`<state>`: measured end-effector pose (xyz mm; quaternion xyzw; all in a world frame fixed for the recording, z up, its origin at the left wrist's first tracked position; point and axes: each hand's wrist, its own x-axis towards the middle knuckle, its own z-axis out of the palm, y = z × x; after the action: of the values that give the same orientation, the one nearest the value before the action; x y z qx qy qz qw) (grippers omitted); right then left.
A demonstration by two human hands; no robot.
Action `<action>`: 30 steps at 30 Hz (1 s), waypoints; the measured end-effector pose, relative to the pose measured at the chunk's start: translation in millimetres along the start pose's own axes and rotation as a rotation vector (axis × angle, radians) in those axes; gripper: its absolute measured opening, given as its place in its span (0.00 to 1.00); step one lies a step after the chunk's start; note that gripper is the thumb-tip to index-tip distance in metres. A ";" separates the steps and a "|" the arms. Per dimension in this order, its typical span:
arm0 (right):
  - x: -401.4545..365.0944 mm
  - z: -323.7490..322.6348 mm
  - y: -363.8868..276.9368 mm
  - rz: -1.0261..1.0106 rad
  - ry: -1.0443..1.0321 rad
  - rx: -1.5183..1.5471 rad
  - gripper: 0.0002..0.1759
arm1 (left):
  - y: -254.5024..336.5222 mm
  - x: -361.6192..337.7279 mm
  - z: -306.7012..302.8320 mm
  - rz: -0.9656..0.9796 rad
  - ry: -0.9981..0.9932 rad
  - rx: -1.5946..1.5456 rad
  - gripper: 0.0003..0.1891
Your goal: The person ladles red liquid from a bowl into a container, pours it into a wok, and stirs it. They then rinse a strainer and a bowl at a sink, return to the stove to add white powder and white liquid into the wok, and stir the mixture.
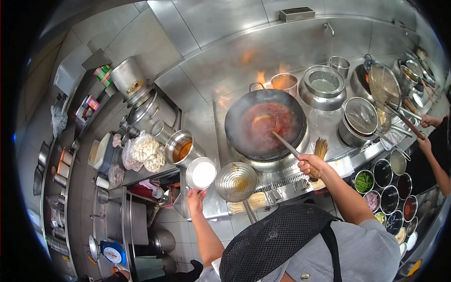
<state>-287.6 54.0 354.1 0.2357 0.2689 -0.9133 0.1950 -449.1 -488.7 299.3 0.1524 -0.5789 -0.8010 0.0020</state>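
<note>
My right hand [311,166] is wrapped round the handle of a long ladle [287,144]. The ladle's bowl rests in red sauce [284,115] inside a steaming black wok [239,104]. With its fingers at the near rim, my left hand [195,199] grips a small round bowl [203,174] of something white, which I cannot identify. This bowl is left of the wok, beside a metal pot [195,152] of brown liquid. A perforated strainer [236,182] lies between my hands, its handle toward me.
Flames [260,77] rise behind the wok. A bamboo brush [321,146] stands right of it. Metal pots [324,85] and a mesh strainer [361,115] sit farther right. Several ingredient tins [363,182] line the front right. Another person's hands [425,141] hold a large strainer at far right.
</note>
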 end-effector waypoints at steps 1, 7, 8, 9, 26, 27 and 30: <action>-2.4 1.5 2.5 -0.115 0.109 -0.281 0.11 | 4.9 2.0 6.6 -0.005 -0.045 0.014 0.05; -12.8 10.4 39.3 -0.303 0.246 -0.699 0.22 | 42.6 -7.2 82.4 -0.055 -0.197 0.069 0.05; -13.4 11.0 40.2 -0.321 0.257 -0.733 0.23 | 49.0 -7.1 97.2 -0.050 -0.195 0.070 0.05; -13.5 13.0 33.0 -0.200 0.200 -0.446 0.20 | 53.5 -5.7 110.6 -0.065 -0.206 0.083 0.05; -71.2 -166.6 34.0 -0.153 0.097 -0.787 0.23 | 46.2 13.0 195.5 -0.028 -0.355 0.120 0.05; -78.1 -186.8 48.9 -0.060 0.191 -0.789 0.21 | 43.2 12.5 186.4 -0.052 -0.349 0.142 0.06; -69.4 -249.3 89.7 0.158 0.534 -1.092 0.19 | 41.2 -18.3 187.4 -0.099 -0.285 0.182 0.07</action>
<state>-106.6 145.4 170.0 0.3418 0.7194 -0.5355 0.2808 -485.0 -325.3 395.0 0.0651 -0.6355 -0.7577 -0.1333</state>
